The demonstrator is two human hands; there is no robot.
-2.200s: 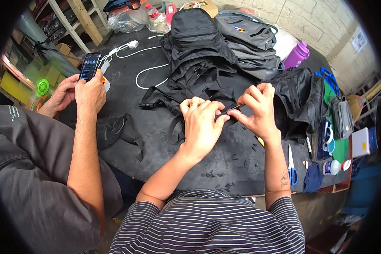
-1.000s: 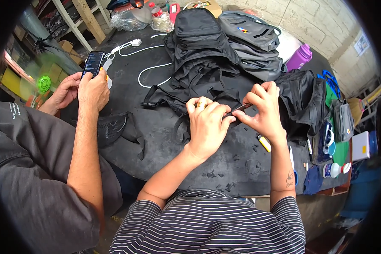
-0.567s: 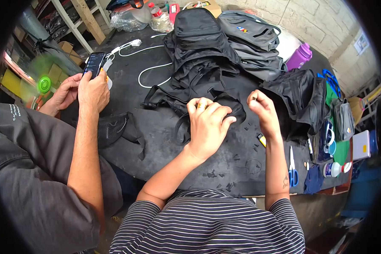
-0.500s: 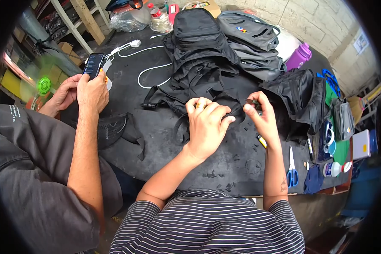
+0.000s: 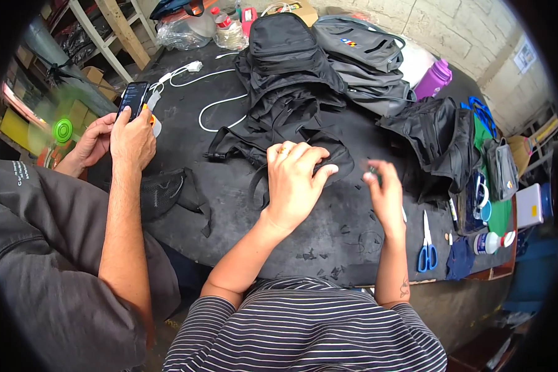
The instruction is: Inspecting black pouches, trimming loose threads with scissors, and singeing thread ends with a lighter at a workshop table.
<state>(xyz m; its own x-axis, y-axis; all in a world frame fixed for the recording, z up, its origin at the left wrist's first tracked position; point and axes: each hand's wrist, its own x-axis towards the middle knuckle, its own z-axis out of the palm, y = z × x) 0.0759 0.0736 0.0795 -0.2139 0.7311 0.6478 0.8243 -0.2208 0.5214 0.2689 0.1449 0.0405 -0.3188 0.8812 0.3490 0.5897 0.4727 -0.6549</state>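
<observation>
My left hand (image 5: 294,183) is closed on the edge of a black backpack (image 5: 285,121) that lies slumped across the table in front of me. Its thumb presses toward the curled fingers, with dark fabric bunched beneath them. To the right, apart from the fabric, my right hand (image 5: 385,195) is pinched around something small and dark (image 5: 372,170); motion blur hides its kind. Small black scraps (image 5: 310,255) are strewn on the table nearer to me. Blue-handled scissors (image 5: 427,251) rest to the right of my right forearm.
At left, another person's hands (image 5: 132,139) hold a phone (image 5: 134,99). Grey bags (image 5: 366,62) are stacked behind, beside a purple bottle (image 5: 434,80). A second black bag (image 5: 437,146) stands at right, near a white bottle (image 5: 487,243). A white cable (image 5: 203,118) curves across the table.
My right hand has dropped toward me, away from the black fabric, with the small dark thing still in its fingers. My left hand has shifted slightly left, keeping its grip.
</observation>
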